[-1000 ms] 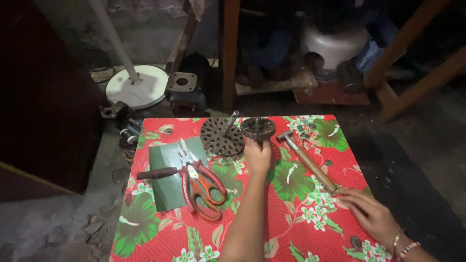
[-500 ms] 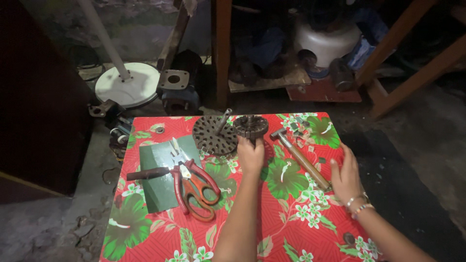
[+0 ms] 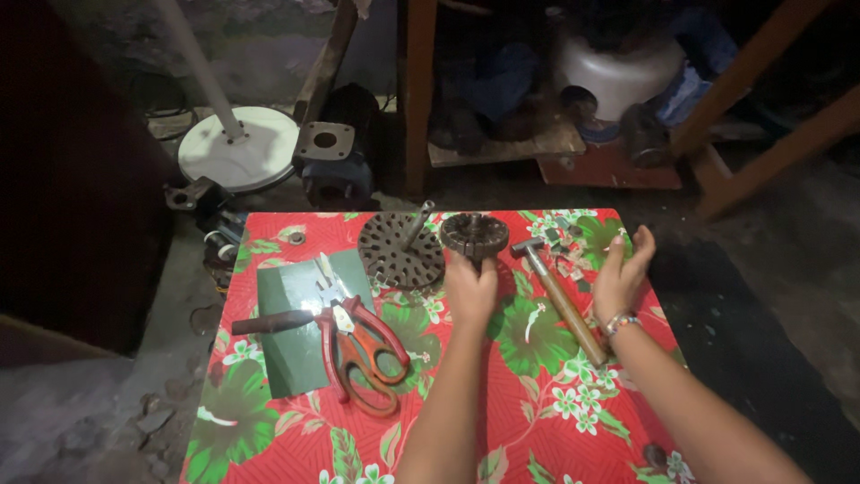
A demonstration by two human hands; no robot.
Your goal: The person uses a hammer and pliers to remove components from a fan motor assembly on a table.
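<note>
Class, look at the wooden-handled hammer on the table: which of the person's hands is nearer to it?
Right. The right hand hovers open just beside the hammer, on its right. The left hand is further off to the hammer's left, gripping the dark round metal part.

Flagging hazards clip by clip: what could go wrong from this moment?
The left hand grips the dark round metal part right beside the perforated disc; moving it could knock the disc. The right hand hovers open near the hammer, which lies toward the table edge and might get pushed off.
</note>
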